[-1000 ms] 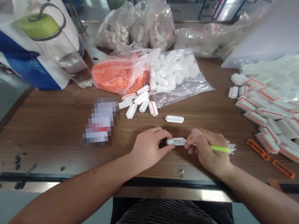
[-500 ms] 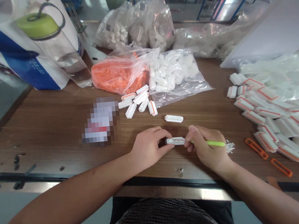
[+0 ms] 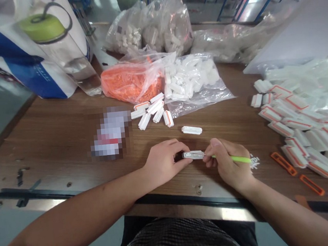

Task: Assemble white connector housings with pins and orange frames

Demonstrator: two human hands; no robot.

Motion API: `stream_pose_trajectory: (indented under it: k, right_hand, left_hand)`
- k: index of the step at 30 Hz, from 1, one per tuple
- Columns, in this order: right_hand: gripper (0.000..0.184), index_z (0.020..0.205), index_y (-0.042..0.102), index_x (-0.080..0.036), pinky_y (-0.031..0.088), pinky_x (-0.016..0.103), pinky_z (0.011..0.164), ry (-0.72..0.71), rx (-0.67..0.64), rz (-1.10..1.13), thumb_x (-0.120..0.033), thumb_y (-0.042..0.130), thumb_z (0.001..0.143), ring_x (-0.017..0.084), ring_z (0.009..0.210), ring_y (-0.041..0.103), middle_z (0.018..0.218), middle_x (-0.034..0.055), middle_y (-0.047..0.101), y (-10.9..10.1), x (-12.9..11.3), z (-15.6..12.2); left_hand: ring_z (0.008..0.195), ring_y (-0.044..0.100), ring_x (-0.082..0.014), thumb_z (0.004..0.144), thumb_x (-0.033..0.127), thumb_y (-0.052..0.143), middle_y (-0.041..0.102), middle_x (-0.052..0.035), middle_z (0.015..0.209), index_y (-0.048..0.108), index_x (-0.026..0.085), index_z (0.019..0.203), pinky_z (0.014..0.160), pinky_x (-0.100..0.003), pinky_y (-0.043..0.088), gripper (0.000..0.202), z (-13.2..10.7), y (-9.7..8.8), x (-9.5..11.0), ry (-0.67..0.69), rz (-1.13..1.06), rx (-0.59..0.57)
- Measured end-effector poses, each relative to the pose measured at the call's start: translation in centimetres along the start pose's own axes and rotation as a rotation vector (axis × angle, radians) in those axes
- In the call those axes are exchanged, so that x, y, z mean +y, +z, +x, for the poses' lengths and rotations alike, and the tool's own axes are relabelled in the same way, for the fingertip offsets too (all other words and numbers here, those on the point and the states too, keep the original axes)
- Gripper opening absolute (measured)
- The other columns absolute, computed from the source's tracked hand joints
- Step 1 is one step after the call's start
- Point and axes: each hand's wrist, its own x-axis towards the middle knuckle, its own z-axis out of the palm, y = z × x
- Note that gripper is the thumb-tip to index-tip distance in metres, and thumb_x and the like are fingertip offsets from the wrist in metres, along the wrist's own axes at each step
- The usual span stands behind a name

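Note:
My left hand (image 3: 167, 157) pinches the left end of a white plastic connector housing (image 3: 194, 155) between thumb and fingers, low over the wooden table. A row of small dark holes runs along the housing. My right hand (image 3: 228, 161) is closed round a thin tool with a lime-green handle (image 3: 241, 159). The tool's slim metal tip lies at the housing's right part; whether it goes into a hole I cannot tell. Just beyond the hands lies another white housing (image 3: 191, 130). Tiny white pieces (image 3: 254, 162) lie beside my right hand, partly hidden by it.
At right is a pile of white housings with orange frames (image 3: 306, 124), with two loose orange frames (image 3: 284, 164) nearby. Behind are a bag of orange parts (image 3: 131, 81), a bag of white parts (image 3: 190, 76) and several housings (image 3: 153, 108). A water bottle (image 3: 68, 62) stands at left.
My right hand and the green-handled tool have shifted slightly to the right. My left hand keeps its pinch on the housing. The whole view has moved a little.

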Motion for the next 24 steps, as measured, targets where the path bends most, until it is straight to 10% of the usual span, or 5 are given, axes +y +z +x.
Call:
stream_pose_trajectory:
  k: [24]
  right_hand:
    - [0.049, 0.055, 0.061, -0.018, 0.044, 0.017, 0.038, -0.03, -0.039, 0.068, -0.033, 0.044, 0.099, 0.006, 0.04, 0.056, 0.055, -0.0004, 0.063, -0.25, -0.17, 0.11]
  left_hand:
    - [0.064, 0.054, -0.0114, 0.082, 0.026, 0.073, 0.063, 0.0023, 0.076, 0.07, 0.02, 0.09, 0.067, -0.026, 0.044, 0.011, 0.0, 0.13, -0.24, 0.007, -0.015, 0.001]
